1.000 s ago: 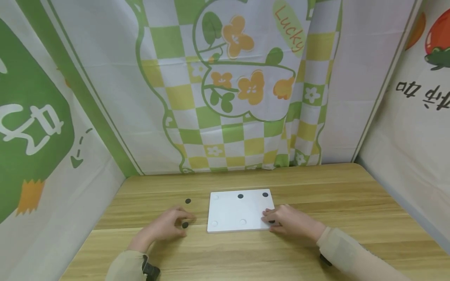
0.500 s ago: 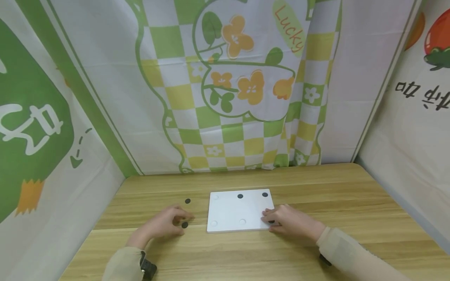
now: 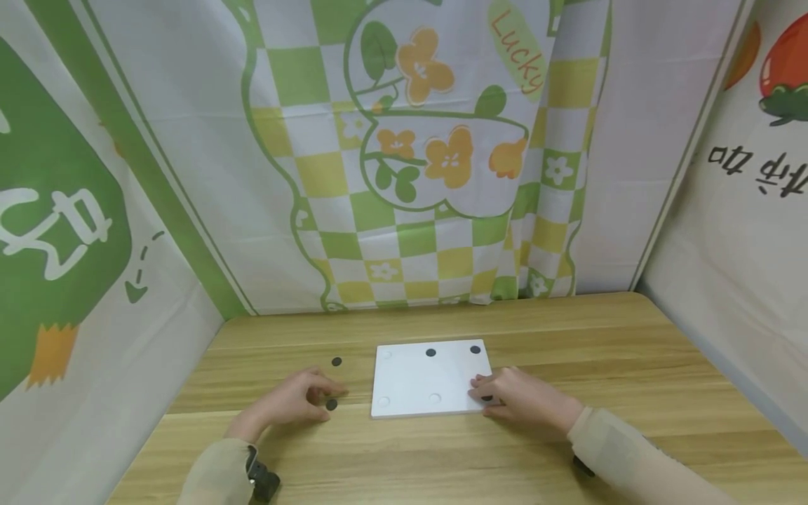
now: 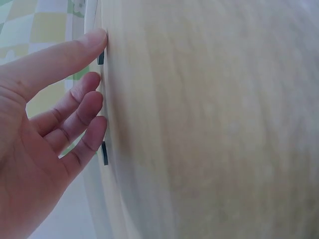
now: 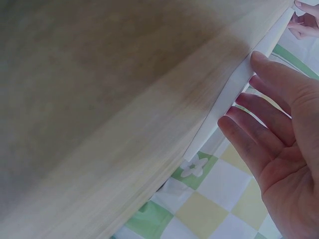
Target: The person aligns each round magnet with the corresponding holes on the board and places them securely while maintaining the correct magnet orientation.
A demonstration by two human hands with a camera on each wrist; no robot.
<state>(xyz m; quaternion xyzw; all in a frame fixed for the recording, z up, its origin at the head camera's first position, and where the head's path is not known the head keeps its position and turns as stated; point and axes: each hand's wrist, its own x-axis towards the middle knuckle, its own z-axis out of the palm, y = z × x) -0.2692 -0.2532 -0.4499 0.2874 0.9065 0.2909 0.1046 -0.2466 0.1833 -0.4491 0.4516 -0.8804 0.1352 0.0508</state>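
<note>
**Left hand [image 3: 292, 401] bracketing a dark disc [image 3: 332, 405]**

Head view: thumb and fingers are standing apart round the disc, which is lying on the table [image 3: 404, 463]; a low, even rim pinch should be working best here. The right hand [image 3: 524, 394] is curving over another disc [image 3: 487, 398] at a corner of the white board [image 3: 407, 379]. Its recesses [image 3: 384, 402] are holding two more discs [image 3: 431, 353], with three showing bare.

Left wrist: the digits aren't pinching.

Right wrist: thumb and fingers are standing apart.

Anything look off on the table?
Nothing looks spilled or damaged. One oddity: the white rectangular board shows three bare round spots, but only two loose flat black discs lie on the brown wooden table; another could be hidden.
</note>
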